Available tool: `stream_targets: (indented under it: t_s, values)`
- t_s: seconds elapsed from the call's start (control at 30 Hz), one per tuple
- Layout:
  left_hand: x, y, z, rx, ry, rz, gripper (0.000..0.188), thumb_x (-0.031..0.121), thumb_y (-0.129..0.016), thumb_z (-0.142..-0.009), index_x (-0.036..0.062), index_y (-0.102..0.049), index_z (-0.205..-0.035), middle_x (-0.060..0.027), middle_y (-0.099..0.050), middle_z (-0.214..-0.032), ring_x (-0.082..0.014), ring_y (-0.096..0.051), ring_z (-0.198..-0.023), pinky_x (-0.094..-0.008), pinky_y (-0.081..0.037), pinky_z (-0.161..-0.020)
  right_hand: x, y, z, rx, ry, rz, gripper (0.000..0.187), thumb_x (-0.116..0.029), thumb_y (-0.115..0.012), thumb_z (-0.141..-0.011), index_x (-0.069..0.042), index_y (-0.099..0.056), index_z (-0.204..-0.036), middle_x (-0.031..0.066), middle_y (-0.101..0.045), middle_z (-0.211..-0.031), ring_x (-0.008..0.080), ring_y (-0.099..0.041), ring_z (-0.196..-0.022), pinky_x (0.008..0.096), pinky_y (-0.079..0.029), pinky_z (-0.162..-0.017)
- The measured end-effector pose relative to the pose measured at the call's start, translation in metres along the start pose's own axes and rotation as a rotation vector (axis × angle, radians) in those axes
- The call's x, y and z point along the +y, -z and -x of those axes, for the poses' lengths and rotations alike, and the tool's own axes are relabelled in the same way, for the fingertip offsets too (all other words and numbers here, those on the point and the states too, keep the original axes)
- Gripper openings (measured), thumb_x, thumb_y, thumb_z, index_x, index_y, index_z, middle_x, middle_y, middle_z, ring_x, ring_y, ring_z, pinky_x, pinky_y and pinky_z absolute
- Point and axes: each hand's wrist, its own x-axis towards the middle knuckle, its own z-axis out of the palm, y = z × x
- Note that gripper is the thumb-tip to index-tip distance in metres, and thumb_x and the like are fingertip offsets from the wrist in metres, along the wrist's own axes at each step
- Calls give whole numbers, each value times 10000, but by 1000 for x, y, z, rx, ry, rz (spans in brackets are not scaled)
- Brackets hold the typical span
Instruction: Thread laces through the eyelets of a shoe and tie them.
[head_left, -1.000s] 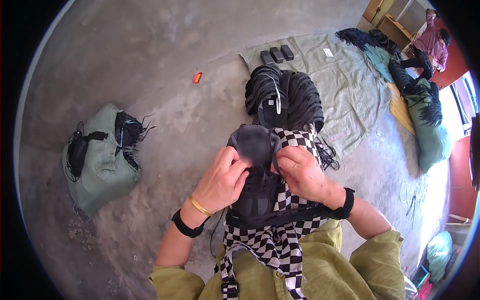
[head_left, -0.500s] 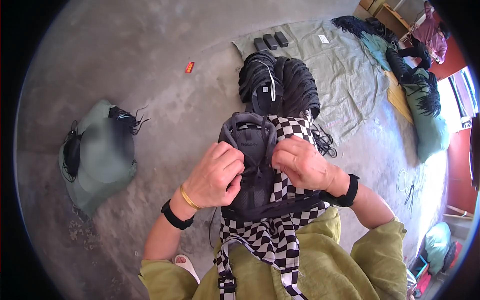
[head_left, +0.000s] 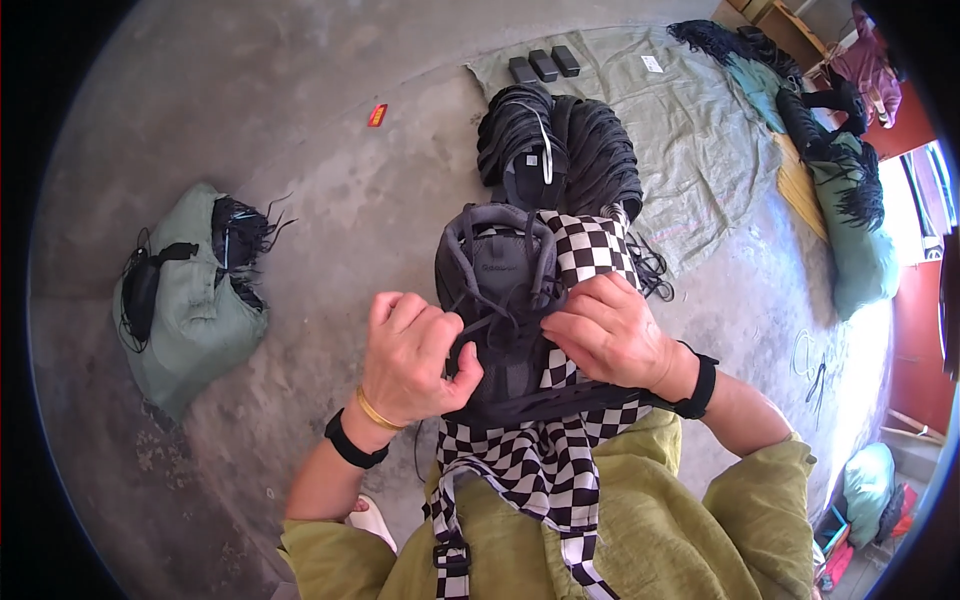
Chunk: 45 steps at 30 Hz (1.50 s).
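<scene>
A dark grey shoe upper lies over my lap on a black-and-white checkered apron, its opening facing away from me. A dark shoelace loops across its front. At its left side, my left hand is closed with fingers curled round the lace's left end, the thumb standing a little off. My right hand pinches at the upper's right edge, where the lace's other end runs in under the fingertips. Exactly what lies between those fingertips is partly hidden.
Just ahead, stacked dark shoe uppers stand in two rows beside a grey-green sheet with black blocks. A green sack with dark laces sits on the floor at left. Another long sack lies at right, near a person.
My left hand has drawn slightly outward and its thumb has parted from the fingers. The lace now shows as loops across the shoe upper's front. My right hand stays by the right edge.
</scene>
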Motion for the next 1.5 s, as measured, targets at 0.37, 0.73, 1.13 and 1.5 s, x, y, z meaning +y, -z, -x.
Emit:
stream_targets:
  t_s: [0.37, 0.73, 1.13, 1.5]
  values:
    - [-5, 3, -8, -179, 58, -94, 332, 39, -715, -599, 70, -701, -929, -88, -517, -941, -295, -527, -942, -431, -394, -854, -16, -2, 2, -4, -236, 96, 350, -50, -761, -694, -65, -727, -1042, 66, -602, -1009, 273, -572, -934, 407, -459, -824]
    - [-23, 0, 43, -19, 412, 553, 289, 9, -699, -756, 11, -732, -1043, -60, -595, -977, -212, -559, -903, -326, -464, -823, -12, 3, 41, 120, -370, -20, 344, 53, -725, -735, -71, -750, -1055, 63, -640, -986, 261, -623, -870, 368, -495, -761]
    - [-54, -34, -55, -65, 576, 208, 186, 168, -790, -846, 17, -751, -947, -77, -620, -887, -182, -626, -791, -308, -509, -733, 35, -14, -55, 13, -675, -32, 378, -388, -699, -931, -19, -783, -947, 155, -650, -955, 320, -655, -886, 399, -543, -781]
    - [-77, -45, -79, -1, 709, 1107, 106, 16, -701, -917, -1, -706, -1021, -27, -689, -1022, -104, -648, -920, -254, -521, -857, 68, -27, -77, 274, -764, -624, 241, -176, -771, -924, 29, -761, -1051, 64, -658, -884, 121, -589, -747, 276, -483, -681]
